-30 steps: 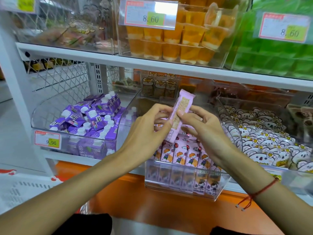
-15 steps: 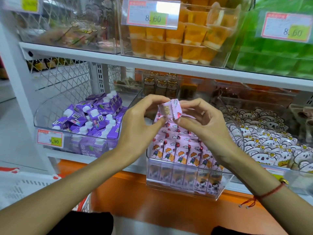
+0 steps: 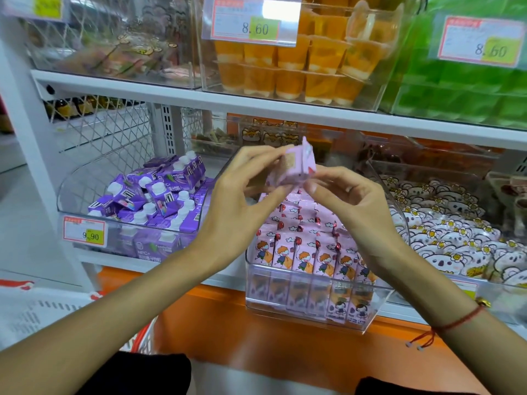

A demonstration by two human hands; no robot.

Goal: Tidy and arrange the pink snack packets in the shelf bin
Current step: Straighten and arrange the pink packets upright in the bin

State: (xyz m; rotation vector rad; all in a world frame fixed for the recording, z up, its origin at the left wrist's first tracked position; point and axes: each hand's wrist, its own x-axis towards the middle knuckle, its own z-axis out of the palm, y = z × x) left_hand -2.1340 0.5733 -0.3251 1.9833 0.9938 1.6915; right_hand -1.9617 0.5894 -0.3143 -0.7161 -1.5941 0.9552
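Both hands hold one pink snack packet point(image 3: 296, 166) in the air above the clear shelf bin point(image 3: 368, 315). My left hand point(image 3: 242, 195) pinches its left end between thumb and fingers. My right hand point(image 3: 353, 201) pinches its right end. The packet lies tilted, end-on to the camera. Below it, several pink snack packets point(image 3: 310, 249) with a cartoon child stand upright in rows inside the bin, which sticks out from the lower shelf.
A clear bin of purple drink cartons point(image 3: 154, 201) sits to the left, with a 9.90 price tag point(image 3: 84, 232). White koala-print packets point(image 3: 456, 238) fill the bin to the right. Orange jelly cups point(image 3: 299, 61) and green packs point(image 3: 470, 92) are on the shelf above.
The packet stood upright between both hands a second ago. It has been turned down to lie nearly end-on, and both hands have risen slightly above the bin.
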